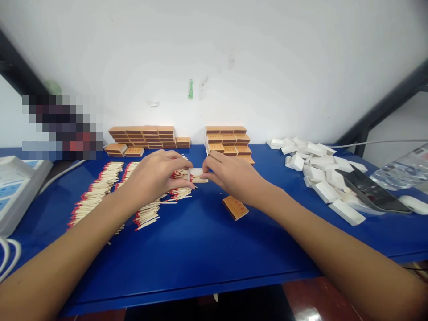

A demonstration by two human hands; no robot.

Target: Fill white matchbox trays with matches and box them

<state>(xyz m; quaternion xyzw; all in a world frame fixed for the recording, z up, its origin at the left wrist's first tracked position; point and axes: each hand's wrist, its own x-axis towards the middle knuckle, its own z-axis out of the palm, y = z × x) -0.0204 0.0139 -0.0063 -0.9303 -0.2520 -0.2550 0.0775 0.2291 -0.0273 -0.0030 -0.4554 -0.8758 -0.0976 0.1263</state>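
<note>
A small white matchbox tray [196, 174] with red-tipped matches in it hangs just above the blue table [200, 240], pinched from both sides. My left hand [154, 176] is closed on its left end, fingers curled over some matches. My right hand [234, 176] pinches its right end. Rows of loose red-tipped matches [100, 189] lie under and left of my left hand. An orange matchbox sleeve [235, 207] lies flat just below my right wrist.
Two stacks of orange matchboxes [147, 136] [227, 140] stand against the white wall. A heap of white trays [317, 167] lies at the right, beside a phone [371, 189], a white mouse [414, 204] and a plastic bag. A white device [16, 187] sits at the left edge.
</note>
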